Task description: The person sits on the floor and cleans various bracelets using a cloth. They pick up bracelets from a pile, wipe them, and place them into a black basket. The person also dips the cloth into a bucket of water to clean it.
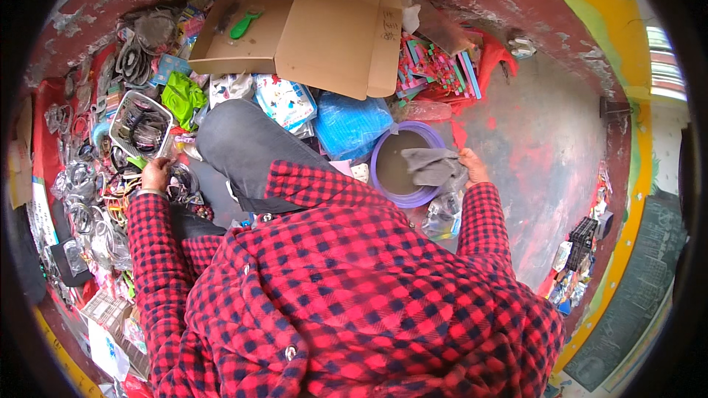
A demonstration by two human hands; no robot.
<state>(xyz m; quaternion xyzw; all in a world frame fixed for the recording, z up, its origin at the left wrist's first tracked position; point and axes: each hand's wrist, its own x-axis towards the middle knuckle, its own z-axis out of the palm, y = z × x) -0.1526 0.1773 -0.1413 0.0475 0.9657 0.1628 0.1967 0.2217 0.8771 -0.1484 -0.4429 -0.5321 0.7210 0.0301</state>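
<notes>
Left hand (155, 174): fingers buried among packaged trinkets, grip not determinable. Right hand (472, 165): fingertips concealed behind the grey cloth (435, 167), which also covers part of the purple basin (413, 195) (near rim cut by the checked sleeve). Left pile of packets (81, 213): contents too small and distorted to identify. Far-right items (579, 258) blurred toward the rim. Open cardboard box (310, 25): interior mostly hidden by its flaps.

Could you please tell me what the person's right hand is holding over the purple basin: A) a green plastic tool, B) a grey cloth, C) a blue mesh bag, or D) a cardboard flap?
B: the right hand grips a crumpled grey cloth that drapes over the rim of the purple basin.
</notes>
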